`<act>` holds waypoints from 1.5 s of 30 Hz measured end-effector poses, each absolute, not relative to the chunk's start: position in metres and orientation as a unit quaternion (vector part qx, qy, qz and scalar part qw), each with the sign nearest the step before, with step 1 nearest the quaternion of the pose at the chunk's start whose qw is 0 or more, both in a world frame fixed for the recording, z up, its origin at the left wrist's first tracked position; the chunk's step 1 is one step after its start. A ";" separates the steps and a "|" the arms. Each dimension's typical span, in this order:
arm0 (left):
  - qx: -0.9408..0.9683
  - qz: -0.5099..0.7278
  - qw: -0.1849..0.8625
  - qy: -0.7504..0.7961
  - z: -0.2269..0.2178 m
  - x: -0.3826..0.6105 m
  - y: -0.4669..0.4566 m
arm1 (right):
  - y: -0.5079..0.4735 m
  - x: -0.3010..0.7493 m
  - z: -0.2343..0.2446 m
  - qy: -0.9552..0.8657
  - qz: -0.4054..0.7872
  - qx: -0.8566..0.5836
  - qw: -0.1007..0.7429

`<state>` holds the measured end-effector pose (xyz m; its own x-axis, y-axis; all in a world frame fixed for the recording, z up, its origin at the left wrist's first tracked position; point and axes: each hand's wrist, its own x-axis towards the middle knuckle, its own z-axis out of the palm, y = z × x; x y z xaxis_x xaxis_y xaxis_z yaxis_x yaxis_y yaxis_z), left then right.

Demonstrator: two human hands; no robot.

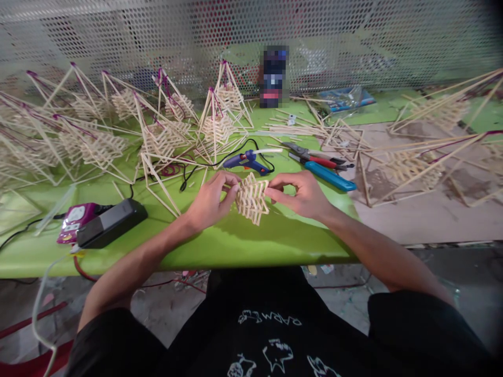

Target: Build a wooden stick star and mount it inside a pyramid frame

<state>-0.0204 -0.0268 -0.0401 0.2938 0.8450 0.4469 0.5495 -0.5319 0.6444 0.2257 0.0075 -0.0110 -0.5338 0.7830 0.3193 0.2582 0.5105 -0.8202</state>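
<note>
Between my two hands I hold a small stacked lattice of wooden sticks [252, 199], tilted above the green tabletop. My left hand [215, 199] pinches its left edge with thumb and fingers. On the opposite edge, my right hand [298, 193] grips it between thumb and forefinger. Just behind the lattice lies a blue glue gun [247, 161] with a pale glue stick in its back. Cutting pliers with red grips [320, 159] and a blue-handled tool [330, 176] rest beyond my right hand.
Several pyramid stick frames with hanging lattices [216, 123] crowd the left and back; more stick frames [416, 162] stand at right. Loose sticks [288, 128] lie behind the tools. A power strip with a purple adapter [78, 222] sits front left. Perforated metal sheet [165, 36] rises behind.
</note>
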 end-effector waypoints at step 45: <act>0.760 0.448 0.193 0.430 -0.032 -0.025 -0.034 | 0.016 0.230 -0.028 -0.797 0.391 -0.315 0.337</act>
